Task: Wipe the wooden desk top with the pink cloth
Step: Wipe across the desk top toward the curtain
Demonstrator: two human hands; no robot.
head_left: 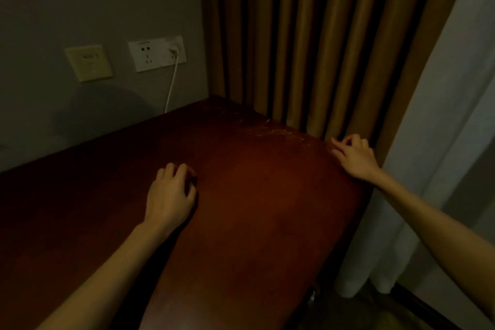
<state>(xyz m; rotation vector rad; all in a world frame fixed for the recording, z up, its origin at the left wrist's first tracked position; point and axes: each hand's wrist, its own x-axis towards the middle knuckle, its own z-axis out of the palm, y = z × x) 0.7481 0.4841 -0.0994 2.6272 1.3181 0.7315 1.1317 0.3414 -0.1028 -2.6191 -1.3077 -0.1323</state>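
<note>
Beige wall plate (88, 63): on the grey wall at far left, above the back edge of the worktop.
White socket plate (157, 53): just right of the beige plate on the same wall, with a plug seated in its right-hand part.
White cable (171, 83): hangs from that plug down to the back edge of the worktop.
Left hand (171, 195): rests on the worktop left of centre, back of the hand up, bare forearm running in from the lower left.
Left fingers (184, 171): curled under, tips on the wood; a dark patch lies beneath them, and I cannot tell whether they hold anything.
Worktop (254, 195): dark reddish wood filling the lower middle of the view, set into the corner between wall and curtain.
Scratches (281, 132): pale fine marks on the wood near its far right corner.
Pink cloth: cannot be made out in this dim view.
Brown curtain (308, 35): pleated, hangs behind the right edge of the worktop.
Right hand (353, 155): at the right edge of the worktop, just beside the curtain.
Right fingers (338, 143): loosely bent, the tips touching the wood, nothing seen in their hold.
White sheer curtain (428, 169): at far right, reaching the floor.
</note>
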